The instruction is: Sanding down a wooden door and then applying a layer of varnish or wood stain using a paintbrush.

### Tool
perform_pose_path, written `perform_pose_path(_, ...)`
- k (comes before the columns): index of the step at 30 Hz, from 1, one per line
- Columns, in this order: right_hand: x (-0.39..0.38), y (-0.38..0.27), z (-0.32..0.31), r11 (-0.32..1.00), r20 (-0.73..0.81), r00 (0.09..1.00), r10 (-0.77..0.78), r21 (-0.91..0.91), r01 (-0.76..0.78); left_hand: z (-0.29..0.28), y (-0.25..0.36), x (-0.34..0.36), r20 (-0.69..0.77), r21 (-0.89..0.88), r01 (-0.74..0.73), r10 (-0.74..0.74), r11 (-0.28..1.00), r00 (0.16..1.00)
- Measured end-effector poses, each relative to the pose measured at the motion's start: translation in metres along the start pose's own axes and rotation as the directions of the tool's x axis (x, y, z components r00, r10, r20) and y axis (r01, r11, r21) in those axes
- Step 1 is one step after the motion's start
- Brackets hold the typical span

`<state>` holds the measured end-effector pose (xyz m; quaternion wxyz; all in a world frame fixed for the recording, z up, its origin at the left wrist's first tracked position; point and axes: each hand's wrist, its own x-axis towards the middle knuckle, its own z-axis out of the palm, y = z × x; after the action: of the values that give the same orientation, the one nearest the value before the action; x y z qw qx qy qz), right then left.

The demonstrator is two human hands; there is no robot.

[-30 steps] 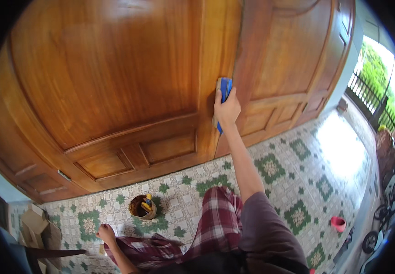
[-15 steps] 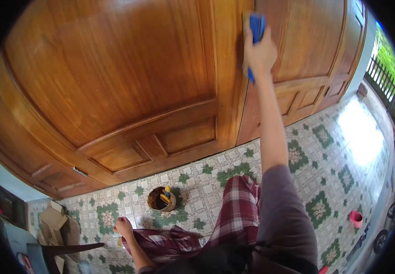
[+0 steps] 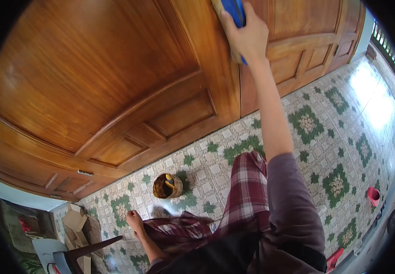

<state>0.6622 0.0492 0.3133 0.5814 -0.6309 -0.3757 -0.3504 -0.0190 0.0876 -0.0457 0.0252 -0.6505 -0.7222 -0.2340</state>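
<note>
High on the wooden door (image 3: 147, 59), my right hand (image 3: 248, 39) grips a blue block-like tool (image 3: 234, 11) with a pale base, pressed to the upright board by the seam between panels. My left hand (image 3: 135, 221) is low by my plaid-covered leg (image 3: 243, 187), fingers curled; what it holds, if anything, is hidden. Between me and the door's foot stands a round brown container (image 3: 160, 187) with yellow-handled tools (image 3: 171, 181) inside.
Patterned tile floor (image 3: 220, 192) runs along the door. Flattened cardboard (image 3: 74, 219) and a dark chair leg (image 3: 97, 246) lie at left. A pink sandal or cup-like object (image 3: 373, 195) sits at right, with a railing (image 3: 382, 39) beyond the far end.
My right hand has slid the blue tool upward along the board since a second ago. The view has tilted and shifted, and my left hand remains low and curled.
</note>
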Motion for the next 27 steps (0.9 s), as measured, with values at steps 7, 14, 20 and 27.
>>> perform_pose_path(7,-0.194,0.085,0.038,0.993,-0.095,0.995,0.024,-0.116,-0.035,-0.014,0.033,0.005,-0.015,0.141,0.114,-0.113,0.983,0.993)
perform_pose_path(14,-0.258,0.092,0.038,0.892,0.022,0.898,0.440,0.105,-0.439,-0.010,0.004,0.008,0.044,-0.052,0.276,-0.274,0.960,0.961)
perform_pose_path(20,-0.186,0.035,0.047,0.990,-0.024,0.998,-0.060,0.125,0.062,-0.009,0.010,0.009,0.125,-0.022,0.259,-0.255,0.966,0.959)
perform_pose_path(27,-0.295,0.127,0.043,0.918,0.018,0.921,0.389,0.073,-0.389,0.003,0.011,0.014,0.161,-0.100,0.290,-0.272,0.952,0.949)
